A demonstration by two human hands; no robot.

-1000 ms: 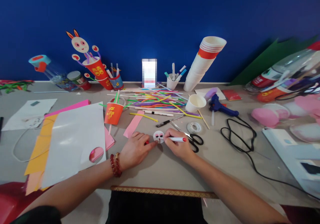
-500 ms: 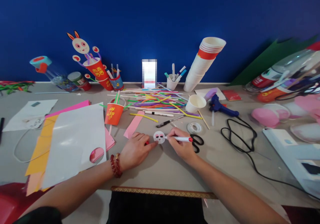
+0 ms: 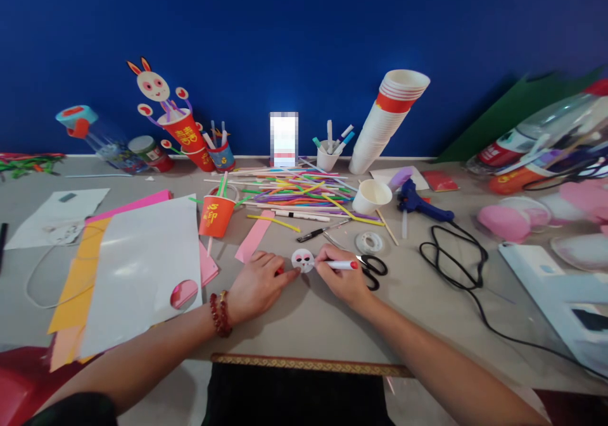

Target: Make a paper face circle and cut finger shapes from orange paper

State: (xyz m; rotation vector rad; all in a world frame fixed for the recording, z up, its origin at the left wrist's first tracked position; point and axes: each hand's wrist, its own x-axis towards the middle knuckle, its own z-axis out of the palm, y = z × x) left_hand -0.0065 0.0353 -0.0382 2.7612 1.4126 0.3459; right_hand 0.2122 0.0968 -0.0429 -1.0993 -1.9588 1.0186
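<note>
A small white paper disc with a drawn face, pink patches and dark eyes, lies flat on the table. My left hand rests beside it, the thumb pressing its lower edge. Something red, seemingly a marker cap, is tucked between that hand's fingers and thumb. In a pinch, my right hand holds a white marker with a red end, its tip at the disc's right side. Black-handled scissors lie just right of this hand, their blades partly hidden. An orange-red paper cup stands left of the disc.
Behind the hands lie many coloured pipe cleaners. A roll of tape, a white cup and a blue glue gun are to the right, with a looping black cord. Paper sheets cover the left.
My right hand has shifted the marker slightly left and down across the disc, uncovering more of the scissors. My left hand has kept its place.
</note>
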